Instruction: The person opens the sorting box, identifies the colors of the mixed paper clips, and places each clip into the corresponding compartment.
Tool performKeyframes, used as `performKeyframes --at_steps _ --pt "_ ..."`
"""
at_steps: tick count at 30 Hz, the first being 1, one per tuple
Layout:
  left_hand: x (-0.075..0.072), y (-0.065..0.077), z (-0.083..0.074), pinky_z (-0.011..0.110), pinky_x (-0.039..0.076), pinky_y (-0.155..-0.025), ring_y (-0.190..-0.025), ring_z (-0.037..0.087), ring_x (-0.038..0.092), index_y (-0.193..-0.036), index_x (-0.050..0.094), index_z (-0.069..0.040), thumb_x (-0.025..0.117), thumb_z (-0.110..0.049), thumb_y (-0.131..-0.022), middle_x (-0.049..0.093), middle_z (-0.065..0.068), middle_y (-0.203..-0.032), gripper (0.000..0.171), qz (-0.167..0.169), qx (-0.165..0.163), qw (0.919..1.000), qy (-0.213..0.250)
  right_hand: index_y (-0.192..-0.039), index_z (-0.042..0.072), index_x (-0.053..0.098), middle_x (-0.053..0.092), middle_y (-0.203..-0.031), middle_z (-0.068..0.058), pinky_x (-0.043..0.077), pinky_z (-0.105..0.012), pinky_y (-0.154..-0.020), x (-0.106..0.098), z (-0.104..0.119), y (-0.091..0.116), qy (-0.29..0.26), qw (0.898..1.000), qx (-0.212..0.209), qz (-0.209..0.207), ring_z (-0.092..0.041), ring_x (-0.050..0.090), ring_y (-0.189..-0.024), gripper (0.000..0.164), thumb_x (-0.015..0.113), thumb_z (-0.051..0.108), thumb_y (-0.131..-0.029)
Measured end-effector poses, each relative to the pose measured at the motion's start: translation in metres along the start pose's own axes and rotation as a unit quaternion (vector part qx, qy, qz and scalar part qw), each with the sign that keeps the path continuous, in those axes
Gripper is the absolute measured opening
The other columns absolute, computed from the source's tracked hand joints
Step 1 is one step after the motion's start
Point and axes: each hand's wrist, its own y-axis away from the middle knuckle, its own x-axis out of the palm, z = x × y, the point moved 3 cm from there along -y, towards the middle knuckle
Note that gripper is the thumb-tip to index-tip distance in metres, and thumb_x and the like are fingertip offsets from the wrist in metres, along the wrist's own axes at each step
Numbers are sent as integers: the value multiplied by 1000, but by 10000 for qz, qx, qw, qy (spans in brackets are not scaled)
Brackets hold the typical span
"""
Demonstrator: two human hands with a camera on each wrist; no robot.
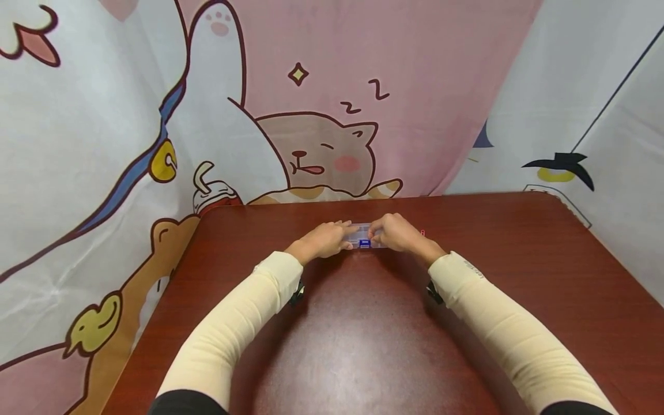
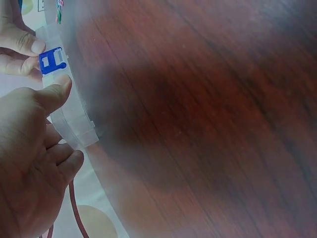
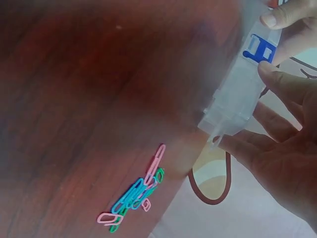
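A clear plastic storage box (image 1: pixel 358 236) with a blue latch (image 1: pixel 365 244) on its near side lies on the table between both hands. My left hand (image 1: pixel 328 239) grips the left part of the box, its thumb (image 2: pixel 60 89) pressed on the front close to the latch (image 2: pixel 52 60). At the other end is my right hand (image 1: pixel 396 232), holding the box (image 3: pixel 233 96) with the thumb against the front beside the latch (image 3: pixel 259 48) and other fingers around the end. The lid looks closed, though the hands hide part of it.
Several pink, blue and green paper clips (image 3: pixel 133 193) lie in a pile on the brown table (image 1: pixel 332 323), right of the box. Behind the table's far edge hangs a cartoon-printed cloth (image 1: pixel 332 155).
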Motion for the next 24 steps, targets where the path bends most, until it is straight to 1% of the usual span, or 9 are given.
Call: performKeyframes --at_steps 3,9,12,15,18,19,21,22,24 --pt "0 -1 -1 38 30 -99 -126 29 35 -141 34 -19 53 -34 -91 32 11 -142 56 1 14 10000 -3 -74 14 69 66 -86 3 43 -33 -66 -3 0 -2 48 10000 -41 28 -18 54 -71 8 71 7 -73" --pt "-1 -2 0 38 30 -99 -125 30 36 -140 36 -18 55 -33 -90 33 12 -142 56 -75 54 9999 -42 -67 15 66 66 -99 -2 45 -36 -76 -5 1 -2 106 9997 -123 164 -19 57 -86 12 69 5 -73" --pt "-1 -2 0 38 30 -99 -125 29 36 -140 36 -18 55 -33 -90 33 12 -142 55 -74 64 9999 -57 -66 16 65 65 -102 -4 45 -36 -79 -3 2 -2 138 9996 -158 205 -19 58 -91 13 69 6 -74" --pt "0 -2 1 38 30 -99 -125 29 36 -140 37 -18 56 -33 -90 34 11 -141 55 -80 62 9999 -41 -67 16 66 66 -97 -1 46 -35 -74 -2 1 -2 133 9996 -193 184 -18 58 -84 13 68 5 -73" --pt "1 -1 2 38 30 -99 -125 29 36 -140 37 -19 56 -34 -90 34 11 -142 55 -119 63 9999 -11 -69 17 65 65 -83 3 45 -33 -66 -2 1 -2 168 9996 -115 181 -16 55 -72 13 67 5 -72" --pt "1 -1 2 38 30 -99 -125 29 36 -140 38 -19 56 -34 -90 34 11 -141 55 -135 66 9999 -2 -71 17 65 64 -80 4 44 -33 -64 -1 1 -1 195 9996 -58 189 -17 53 -69 12 67 6 -73" --pt "2 -1 2 38 30 -99 -125 28 36 -140 38 -20 57 -35 -89 34 11 -141 56 -154 67 9999 -11 -82 17 67 64 -82 2 44 -34 -64 -1 0 -1 245 9994 119 228 -18 53 -69 10 70 10 -74" --pt "2 -1 3 38 30 -99 -124 28 37 -140 38 -20 57 -35 -89 34 11 -141 56 -166 67 9998 -15 -89 17 68 64 -84 0 44 -35 -64 0 -1 0 307 9990 219 255 -19 54 -71 15 71 13 -75" --pt "2 -1 3 37 31 -98 -123 27 39 -139 39 -21 58 -36 -88 35 10 -141 56 -225 64 9997 -63 -103 15 67 65 -93 -5 45 -38 -67 0 -3 0 446 9979 348 305 -21 56 -75 29 73 19 -75"
